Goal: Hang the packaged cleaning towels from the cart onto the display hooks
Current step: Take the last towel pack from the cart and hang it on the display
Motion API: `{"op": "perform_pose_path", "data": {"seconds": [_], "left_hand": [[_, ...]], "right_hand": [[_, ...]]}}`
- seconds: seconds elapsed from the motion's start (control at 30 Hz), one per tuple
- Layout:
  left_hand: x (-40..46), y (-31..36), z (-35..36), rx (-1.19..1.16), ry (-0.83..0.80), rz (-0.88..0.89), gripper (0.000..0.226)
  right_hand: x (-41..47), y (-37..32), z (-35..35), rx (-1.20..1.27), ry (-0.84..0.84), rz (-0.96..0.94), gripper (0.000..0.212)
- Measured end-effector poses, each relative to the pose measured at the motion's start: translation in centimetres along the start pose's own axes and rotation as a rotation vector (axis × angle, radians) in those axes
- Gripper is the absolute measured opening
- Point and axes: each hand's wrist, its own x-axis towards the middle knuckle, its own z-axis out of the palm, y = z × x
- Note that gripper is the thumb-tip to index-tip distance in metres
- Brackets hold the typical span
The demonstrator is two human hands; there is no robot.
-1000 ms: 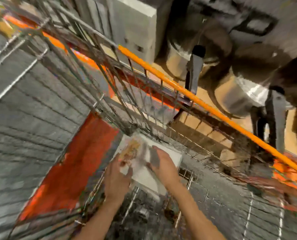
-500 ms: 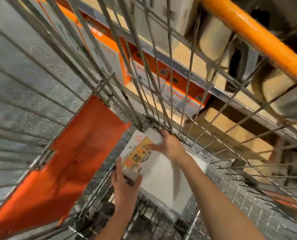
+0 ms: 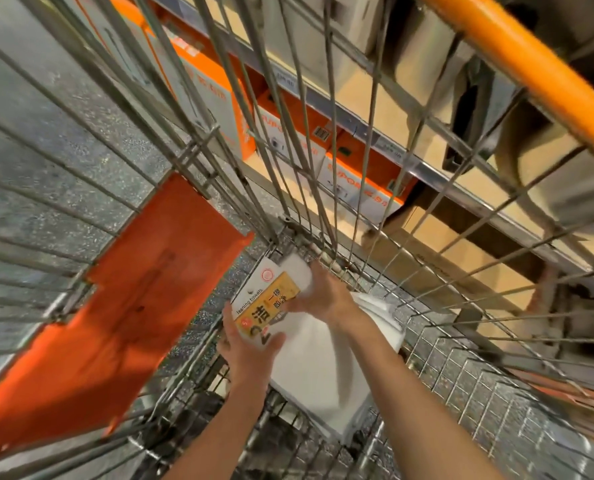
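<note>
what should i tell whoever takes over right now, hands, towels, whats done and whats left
Left hand: grips the near end of the white towel pack with the yellow label.
Right hand: holds the pack's far end.
The pack lies low inside the wire cart, on a stack of white packs.
Done: top pack gripped.
Left: lift it out, hang it, then the rest. No display hooks in view.
</note>
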Motion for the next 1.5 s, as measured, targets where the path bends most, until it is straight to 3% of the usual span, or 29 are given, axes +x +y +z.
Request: {"op": "perform_pose_path", "data": {"seconds": [0.17, 0.3, 0.4, 0.57, 0.67, 0.8, 0.97, 1.07, 1.3, 1.5], "left_hand": [[-0.5, 0.5, -0.2, -0.004, -0.018, 0.015, 0.104], [-2.3, 0.6, -0.9, -0.066, -0.064, 0.131, 0.103], [-4.3, 1.2, -1.6, -0.226, -0.086, 0.182, 0.1], [-8.9, 4.6, -1.6, -0.359, 0.064, 0.28, 0.08], [-11.9, 7.1, -3.0, -0.466, 0.05, 0.37, 0.076], [-16.4, 9.8, -4.8, -0.433, 0.031, 0.565, 0.072], [-17.3, 15.5, -9.2, -0.452, -0.229, 0.548, 0.049], [-24.2, 17.4, -10.7, -0.474, -0.114, 0.794, 0.069], [-32.1, 26.6, -13.8, -0.356, -0.24, 1.13, 0.07], [-40.0, 33.6, -16.7, -0.271, -0.344, 1.403, 0.077]], "right_hand": [[-2.2, 0.1, -0.9, 0.126, 0.007, -0.054, 0.084], [-4.8, -0.6, -2.0, 0.198, 0.085, -0.06, 0.09], [-7.7, -1.9, -3.3, 0.223, 0.142, -0.089, 0.081], [-12.9, -4.9, -5.9, 0.2, 0.242, -0.133, 0.06], [-16.3, -6.7, -8.2, 0.225, 0.312, -0.153, 0.06], [-21.7, -9.8, -11.5, 0.292, 0.426, -0.199, 0.065], [-27.6, -13.2, -14.7, 0.423, 0.543, -0.25, 0.074], [-30.8, -15.1, -16.8, 0.453, 0.655, -0.288, 0.06], [-39.3, -20.1, -23.5, 0.606, 0.893, -0.433, 0.054], [-47.0, -23.2, -28.9, 0.747, 1.05, -0.558, 0.061]]}}
